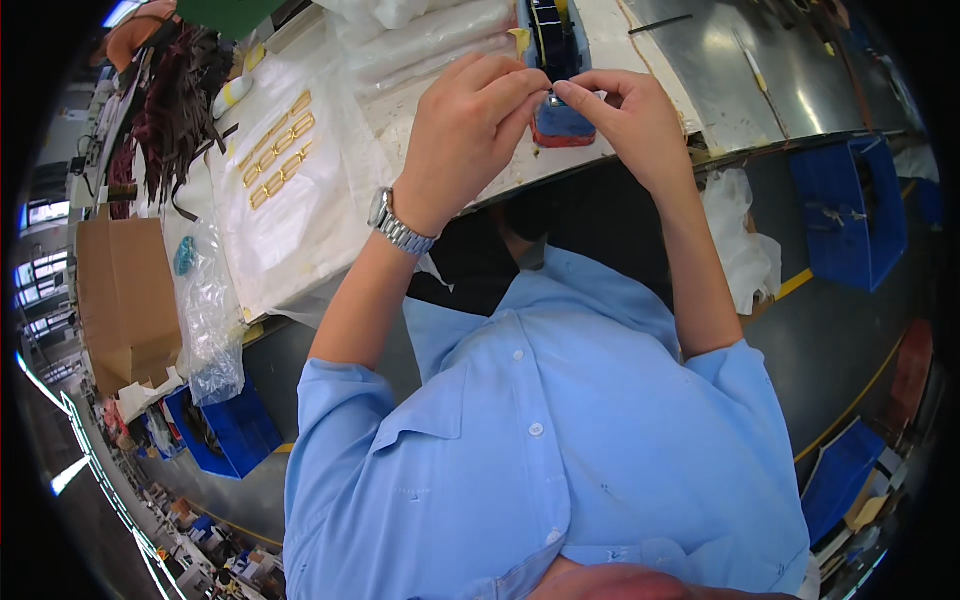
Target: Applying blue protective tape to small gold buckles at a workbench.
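Over the front end of a narrow blue device (567, 122) with a reddish base, both my hands meet with fingertips almost touching. My left hand (470, 125), with a metal watch (402, 222) on its wrist, is closed in a pinch. My right hand (630, 120) pinches thumb against forefinger close beside it. Whatever is between the fingertips is too small and too covered to name. Several gold-coloured metal buckles (278, 155) lie in rows on a white plastic sheet (300, 215) to the left of my left hand.
Dark reddish strips (175, 110) hang at the table's far left, above a brown cardboard box (125, 300) and clear plastic bag (212, 320). Rolled clear plastic (430, 45) lies behind my left hand. A metal tabletop (790, 75) adjoins at right; blue bins (850, 215) stand below.
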